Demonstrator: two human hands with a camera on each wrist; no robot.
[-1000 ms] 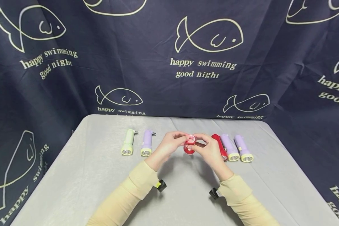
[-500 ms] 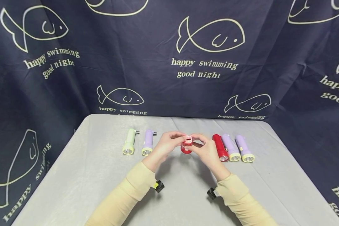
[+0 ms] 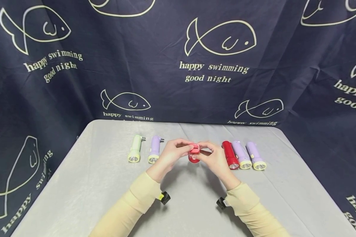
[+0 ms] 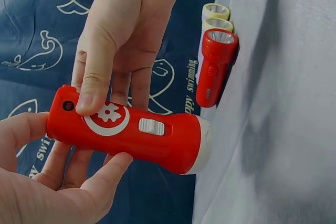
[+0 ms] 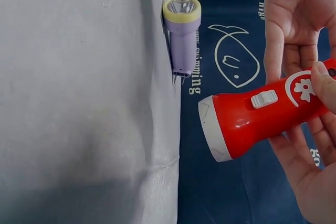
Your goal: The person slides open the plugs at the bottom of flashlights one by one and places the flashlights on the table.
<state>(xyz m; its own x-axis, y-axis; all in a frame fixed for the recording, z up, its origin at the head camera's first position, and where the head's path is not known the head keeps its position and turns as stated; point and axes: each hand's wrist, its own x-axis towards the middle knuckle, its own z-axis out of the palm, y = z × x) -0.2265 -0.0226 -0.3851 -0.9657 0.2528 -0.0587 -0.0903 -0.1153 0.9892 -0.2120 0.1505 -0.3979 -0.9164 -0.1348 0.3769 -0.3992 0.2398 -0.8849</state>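
Note:
Both hands hold a red flashlight [image 3: 194, 149] with a white rim, above the middle of the table. Its lens end points down and its tail end, with a dark slot, faces up. My left hand [image 3: 169, 156] touches the tail with one finger and the barrel with another, as the left wrist view shows. My right hand [image 3: 212, 158] pinches the barrel, its thumb over a white flower mark. A white sliding switch [image 4: 151, 126] sits between that mark and the rim. The lens itself is hidden.
Left on the table [image 3: 192, 210] lie a green flashlight [image 3: 134, 148] and a purple flashlight [image 3: 155, 149] with plug prongs out. At right lie another red flashlight [image 3: 230, 155] and two purple ones, side by side. A dark fish-print curtain [image 3: 166, 49] hangs behind.
Both hands and the red flashlight between them have shifted slightly left, uncovering more of the red flashlight on the table. The grip looks much the same.

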